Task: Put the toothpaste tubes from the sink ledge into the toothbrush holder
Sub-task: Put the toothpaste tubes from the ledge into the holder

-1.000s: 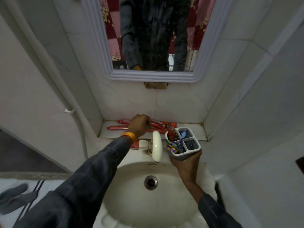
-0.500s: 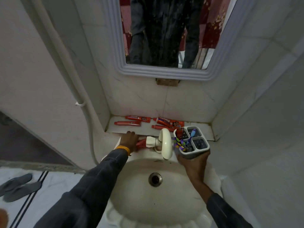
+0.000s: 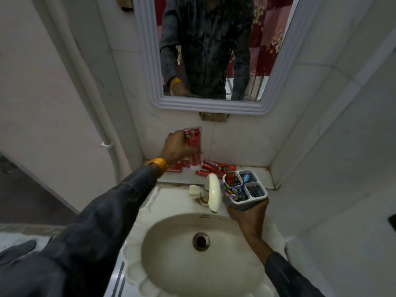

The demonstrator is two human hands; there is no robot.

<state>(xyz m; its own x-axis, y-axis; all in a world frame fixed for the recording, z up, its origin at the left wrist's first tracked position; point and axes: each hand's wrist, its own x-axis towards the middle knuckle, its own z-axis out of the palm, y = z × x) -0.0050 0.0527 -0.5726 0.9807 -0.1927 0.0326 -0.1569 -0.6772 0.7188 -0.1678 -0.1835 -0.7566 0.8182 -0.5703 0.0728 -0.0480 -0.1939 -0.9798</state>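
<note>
My left hand [image 3: 174, 147] grips a red toothpaste tube [image 3: 194, 144] and holds it upright above the ledge, cap end down. My right hand [image 3: 248, 215] holds the grey four-compartment toothbrush holder [image 3: 254, 195] from below, right of the tap. Toothbrushes stand in its near-left compartment, and a red tube shows in its far-left one. More red toothpaste tubes [image 3: 216, 166] lie flat on the sink ledge [image 3: 252, 169] behind the tap.
A cream tap [image 3: 214, 192] stands between my two hands, over the white basin [image 3: 171, 243]. A mirror [image 3: 214, 50] hangs on the tiled wall above the ledge. A white pipe [image 3: 90, 93] runs down the left wall. Tiled walls close in on the right.
My left hand left the sink rim beside the tap handle and rose above the ledge with a red tube in its grip. The holder stayed in my right hand.
</note>
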